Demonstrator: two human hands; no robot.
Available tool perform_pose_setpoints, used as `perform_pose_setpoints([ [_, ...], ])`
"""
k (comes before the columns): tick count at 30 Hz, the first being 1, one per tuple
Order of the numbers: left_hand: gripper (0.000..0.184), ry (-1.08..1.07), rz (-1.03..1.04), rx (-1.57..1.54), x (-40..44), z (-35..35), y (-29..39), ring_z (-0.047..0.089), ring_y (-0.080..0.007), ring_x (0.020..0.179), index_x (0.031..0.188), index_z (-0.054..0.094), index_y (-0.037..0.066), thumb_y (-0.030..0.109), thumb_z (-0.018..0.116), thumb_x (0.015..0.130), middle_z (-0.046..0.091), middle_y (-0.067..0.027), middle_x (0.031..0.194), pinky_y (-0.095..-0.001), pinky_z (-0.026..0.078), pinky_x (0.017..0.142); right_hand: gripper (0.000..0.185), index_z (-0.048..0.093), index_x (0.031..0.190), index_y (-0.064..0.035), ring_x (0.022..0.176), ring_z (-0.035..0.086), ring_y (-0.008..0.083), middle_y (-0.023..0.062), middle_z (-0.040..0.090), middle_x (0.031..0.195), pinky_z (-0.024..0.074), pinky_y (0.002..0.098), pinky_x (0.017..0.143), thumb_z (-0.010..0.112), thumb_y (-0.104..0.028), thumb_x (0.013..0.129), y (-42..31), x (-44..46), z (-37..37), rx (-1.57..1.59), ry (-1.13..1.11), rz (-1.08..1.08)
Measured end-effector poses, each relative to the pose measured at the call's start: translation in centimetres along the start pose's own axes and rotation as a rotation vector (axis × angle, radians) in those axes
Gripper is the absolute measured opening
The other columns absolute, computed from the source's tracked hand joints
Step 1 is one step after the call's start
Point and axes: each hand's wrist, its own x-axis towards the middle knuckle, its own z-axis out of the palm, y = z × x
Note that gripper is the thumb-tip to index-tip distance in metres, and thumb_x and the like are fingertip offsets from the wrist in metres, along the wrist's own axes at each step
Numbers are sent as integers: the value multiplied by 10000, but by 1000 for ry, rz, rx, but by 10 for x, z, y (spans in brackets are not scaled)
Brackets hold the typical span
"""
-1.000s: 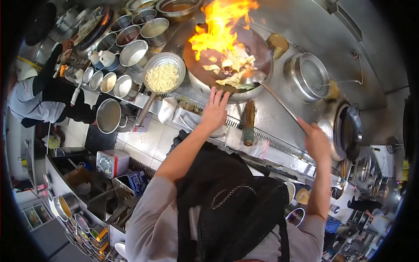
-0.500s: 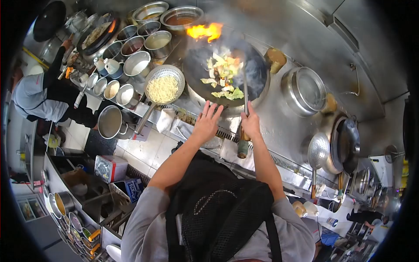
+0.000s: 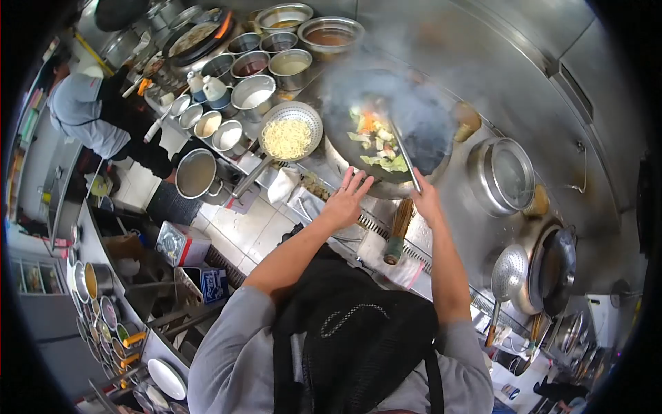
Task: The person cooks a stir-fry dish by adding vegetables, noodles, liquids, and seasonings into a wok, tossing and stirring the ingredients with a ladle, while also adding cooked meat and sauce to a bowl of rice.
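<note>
Left hand [image 3: 347,202]: fingers spread, palm down, at near rim of the wide dark round metal wok [image 3: 348,148]. Can't tell if fingertips touch the rim; nothing visibly gripped. Right hand [image 3: 427,200]: fingers wrapped round near end of a long-handled grey metal tool [image 3: 405,152]; its working end is lost in food and smoke, shape unknown.

Handling, my read: tool is stiff, fairly light, best held at the near end where my right hand has it. Wok likely heavy and hot: rim only, with protection. Crumpled white cloth [image 3: 283,184] is near, left of my left hand. Chopped pale-green and orange vegetables [image 3: 381,143] should be soft, light, slick; move by tool, not fingers.

Layout: wok is just ahead of both hands, vegetables inside it, ahead of the gap between them. Tool slants forward-left from right hand into them. Bundled-stick brush with green binding [image 3: 395,238] lies nearer me, between hands. Round perforated metal strainer [image 3: 316,125] holding pale-yellow noodles [image 3: 286,140] sits forward-left of left hand.
</note>
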Motion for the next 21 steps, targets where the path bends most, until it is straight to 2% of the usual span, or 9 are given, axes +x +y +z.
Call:
perform_pose_setpoints([
  [1, 944, 3, 8, -4, 0, 0, 0, 85, -431, 1586, 1634, 256, 152, 70, 672, 789, 246, -139, 1658, -543, 467, 1118, 697, 525, 1510, -327, 966, 666, 462, 263, 697, 1101, 551, 489, 894, 638, -38, 886, 2, -13, -10, -112, -6, -80],
  [3, 925, -18, 2, -3, -1, -5, 2, 99, -439, 1581, 1631, 257, 148, 59, 656, 801, 247, -135, 1661, -530, 484, 1106, 660, 547, 1493, -324, 1049, 651, 448, 242, 672, 1197, 534, 503, 928, 640, -47, 901, 2, -43, -39, -237, -43, -90],
  [8, 862, 105, 37, -11, -3, 14, -10, 132, -458, 1571, 1623, 275, 140, 30, 607, 835, 266, -144, 1652, -533, 517, 1067, 701, 518, 1514, -342, 1007, 663, 442, 218, 671, 1141, 548, 509, 892, 647, -16, 907, 16, -114, -84, -379, -12, -30],
  [10, 847, 68, 23, -5, -2, 8, -6, 144, -462, 1568, 1616, 289, 124, 16, 598, 835, 274, -147, 1647, -538, 511, 1075, 714, 493, 1536, -316, 961, 672, 435, 224, 671, 1141, 550, 519, 841, 654, -14, 909, 29, -128, -91, -493, 91, 161],
  [14, 832, 50, 64, 7, -5, 3, -7, 202, -472, 1548, 1603, 306, 108, 25, 624, 839, 258, -175, 1650, -525, 508, 1086, 678, 476, 1554, -239, 900, 678, 411, 221, 672, 1152, 546, 503, 789, 645, -29, 932, 14, -132, -74, -508, 112, 56],
  [17, 834, 148, 115, -183, -21, 4, -11, 225, -476, 1539, 1602, 300, 98, 54, 664, 852, 235, -206, 1658, -514, 489, 1111, 585, 475, 1538, -93, 757, 668, 287, 213, 685, 1082, 536, 408, 707, 626, -62, 974, -46, -123, -26, -134, 205, -110],
  [18, 791, 178, 156, -254, -31, 11, -16, 236, -469, 1536, 1577, 340, 78, 92, 697, 871, 235, -235, 1656, -502, 458, 1144, 585, 475, 1538, -93, 757, 668, 287, 213, 685, 1082, 536, 408, 707, 626, -62, 974, -69, -120, -9, -119, 173, -141],
  [20, 659, 226, 190, -317, -66, 23, -27, 314, -445, 1505, 1512, 435, 62, 114, 687, 905, 350, -247, 1587, -485, 448, 1150, 575, 483, 1527, -76, 682, 644, 207, 173, 695, 961, 524, 372, 643, 645, -83, 975, -118, -115, 27, 45, 113, -42],
  [21, 586, 208, 198, -389, -87, 20, -35, 398, -429, 1443, 1467, 479, 55, 114, 673, 917, 431, -240, 1513, -473, 460, 1128, 585, 475, 1527, -57, 631, 604, 139, 102, 686, 836, 503, 328, 595, 660, -89, 973, -141, -114, 48, 95, 108, -76],
])
